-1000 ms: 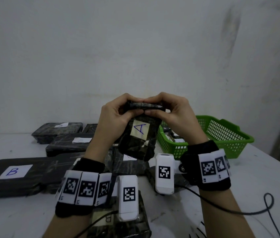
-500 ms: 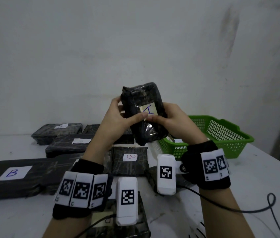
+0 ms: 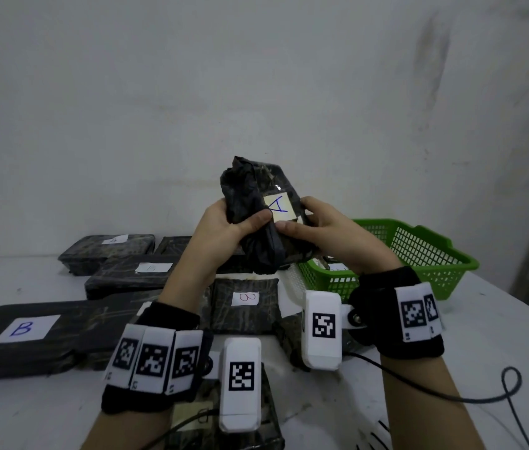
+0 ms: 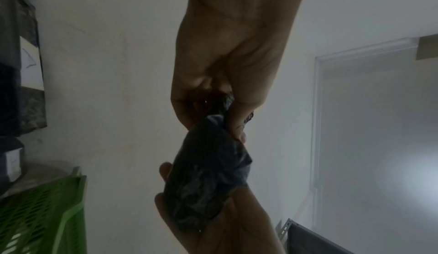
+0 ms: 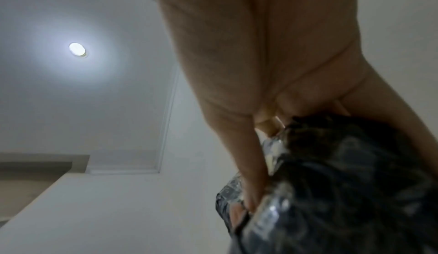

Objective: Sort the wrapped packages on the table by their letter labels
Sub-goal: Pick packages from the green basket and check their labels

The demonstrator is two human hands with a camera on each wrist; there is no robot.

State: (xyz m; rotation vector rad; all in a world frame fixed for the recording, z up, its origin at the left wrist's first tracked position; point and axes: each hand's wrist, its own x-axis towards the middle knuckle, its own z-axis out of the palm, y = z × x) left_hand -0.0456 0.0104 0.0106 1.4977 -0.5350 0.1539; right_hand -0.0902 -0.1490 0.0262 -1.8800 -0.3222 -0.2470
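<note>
K: Count?
M: One held package (image 3: 250,190), dark-wrapped, in the air between the left hand (image 3: 221,233) and the right hand (image 3: 331,232). At least six more lie flat on the counter (image 3: 500,329). One green basket (image 3: 425,254); its contents are too hidden to count.
K: Grip?
M: Fingers (image 4: 164,170) of both hands curl round the held package. Both thumbs press its front, just below the label (image 3: 277,207). It stands roughly upright above the counter, between the flat packages and the basket.
K: Writing?
M: Held label: blue "A", tilted. Large package (image 3: 71,332) at left: blue "B". Small centre package (image 3: 243,319): red "B". Two rear labels are unreadable.
K: Edges, room?
M: Flat packages crowd the left and centre. The right side, toward the counter's edge, is bare apart from one looped black cable (image 3: 510,381). The basket stands back right, near the wall.
</note>
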